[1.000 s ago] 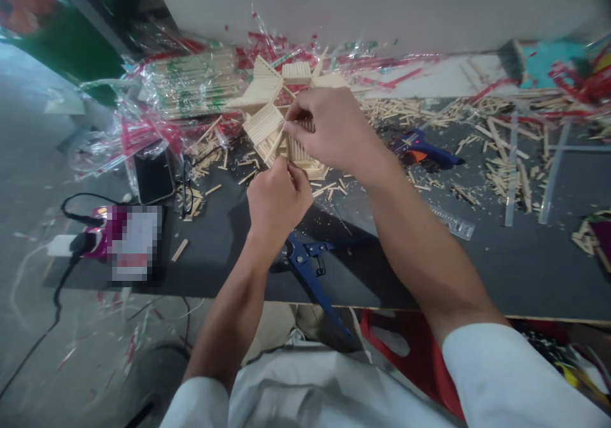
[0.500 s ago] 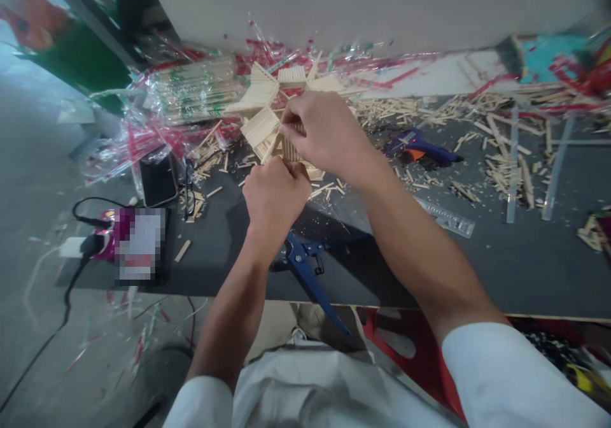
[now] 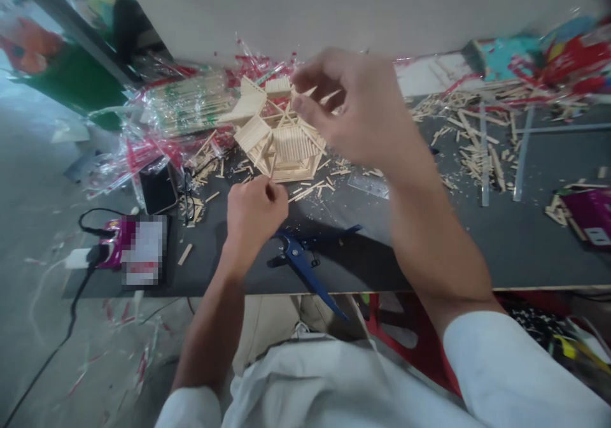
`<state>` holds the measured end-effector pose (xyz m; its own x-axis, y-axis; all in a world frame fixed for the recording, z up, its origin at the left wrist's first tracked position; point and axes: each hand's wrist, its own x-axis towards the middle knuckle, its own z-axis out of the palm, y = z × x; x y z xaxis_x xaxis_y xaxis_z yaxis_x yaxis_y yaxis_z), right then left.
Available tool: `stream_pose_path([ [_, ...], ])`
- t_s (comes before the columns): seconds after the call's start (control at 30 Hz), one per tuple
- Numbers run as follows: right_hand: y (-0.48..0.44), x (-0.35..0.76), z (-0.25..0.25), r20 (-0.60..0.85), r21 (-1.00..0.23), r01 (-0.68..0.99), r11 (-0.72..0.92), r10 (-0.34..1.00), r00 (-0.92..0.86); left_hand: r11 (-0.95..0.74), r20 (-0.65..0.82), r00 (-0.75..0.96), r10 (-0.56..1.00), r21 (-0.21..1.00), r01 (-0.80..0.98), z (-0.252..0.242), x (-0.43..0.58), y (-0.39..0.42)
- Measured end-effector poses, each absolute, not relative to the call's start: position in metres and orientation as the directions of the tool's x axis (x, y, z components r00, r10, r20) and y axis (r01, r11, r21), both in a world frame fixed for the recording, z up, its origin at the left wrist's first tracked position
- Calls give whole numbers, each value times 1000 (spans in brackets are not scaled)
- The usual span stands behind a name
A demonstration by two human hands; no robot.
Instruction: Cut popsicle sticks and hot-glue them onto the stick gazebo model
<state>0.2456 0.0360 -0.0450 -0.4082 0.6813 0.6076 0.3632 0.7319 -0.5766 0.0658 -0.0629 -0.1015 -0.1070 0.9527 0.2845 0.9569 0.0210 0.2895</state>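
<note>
1. Left hand (image 3: 255,208) was closed into a loose fist just in front of the model, thumb and forefinger pinched on a thin stick (image 3: 272,168) that pointed up towards the model's near edge.
2. Right hand (image 3: 356,106) hung raised above the model's right side, clear of it, with the fingers half curled and thumb and forefinger a little apart. It was blurred, and pale slivers showed near the fingertips, so I could not tell whether it held anything.
3. The stick-built model (image 3: 286,144), a six-sided frame with slatted panels fanning out at its back and left, sat on the dark tabletop (image 3: 477,249) towards the far edge, between the two hands.
4. Loose offcuts (image 3: 310,189) lay scattered just before the model's base, and a clear ruler (image 3: 367,185) lay flat to its right, partly under the right forearm.
5. Blue cutting pliers (image 3: 305,265) rested near the table's front edge, beside the left wrist.
6. Cellophane packs of sticks (image 3: 191,103) were heaped to the model's left, against the wall.
7. A small black box (image 3: 155,187) stood below those packs.
8. Well to the right, more stick scraps (image 3: 472,154) lay among two long clear rods (image 3: 522,154).
</note>
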Motion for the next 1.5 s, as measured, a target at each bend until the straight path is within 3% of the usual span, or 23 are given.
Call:
stream_pose_path([
  [0.13,-5,265,-48,580,-590,330,736,672,-461,-275,413,134,901,305,912,-104,47,-82],
  [0.23,-23,273,-79,497,-621,262,739,629,-598,-573,448,416,792,306,761,-110,45,-80],
  [0.37,-28,276,-131,266,-849,166,502,676,-687,-755,384,657,648,214,620,-126,53,-58],
  [0.43,-27,273,-151,225,-934,87,346,760,-609,-748,287,695,659,159,644,-134,56,-49],
  [0.53,-28,264,-168,209,-967,5,256,800,-563,-683,118,673,730,82,726,-140,60,-45],
  [0.8,-33,252,-180,302,-940,20,341,857,-417,-411,-147,426,893,122,903,-132,75,-58],
  [1.23,-38,250,-179,371,-911,56,409,871,-322,-367,-156,403,902,216,905,-139,75,-56],
  [1.5,-38,251,-181,310,-938,39,344,883,-352,-357,-223,408,885,237,904,-134,72,-55],
])
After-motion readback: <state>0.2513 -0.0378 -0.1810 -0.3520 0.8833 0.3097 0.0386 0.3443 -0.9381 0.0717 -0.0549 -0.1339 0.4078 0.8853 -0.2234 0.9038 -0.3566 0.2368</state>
